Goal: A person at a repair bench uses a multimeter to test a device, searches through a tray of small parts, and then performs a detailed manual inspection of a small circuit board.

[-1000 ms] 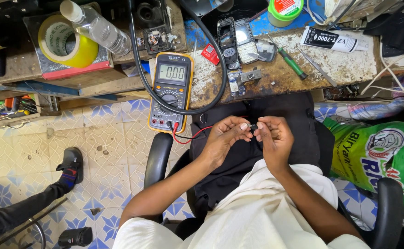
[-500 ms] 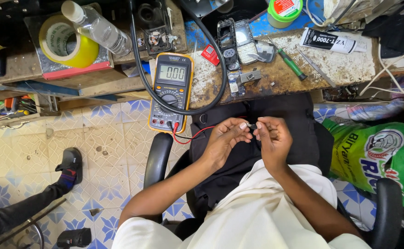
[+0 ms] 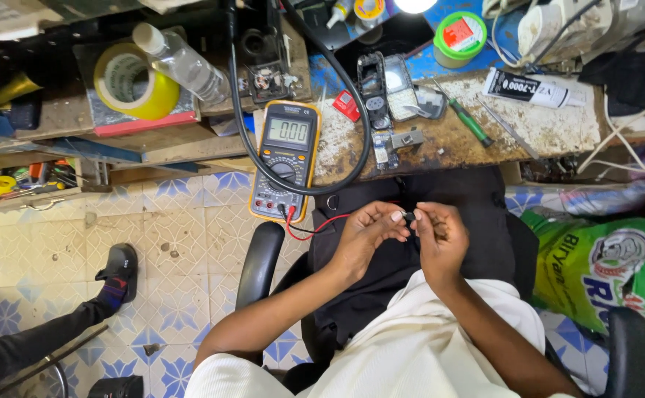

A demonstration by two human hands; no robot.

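My left hand and right hand pinch a small dark part between their fingertips over my lap, just near of the yellow multimeter and cluttered workbench.

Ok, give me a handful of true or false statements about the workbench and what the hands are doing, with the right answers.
1. Both hands pinch a small dark part between them. True.
2. The multimeter lies on the floor tiles. False: it hangs over the bench edge.
3. A yellow tape roll sits beside a clear bottle. True.
4. The green-handled screwdriver is in the right hand. False: it lies on the bench.
5. The left hand is in a fist grip on a cable. False: its fingertips pinch the part.
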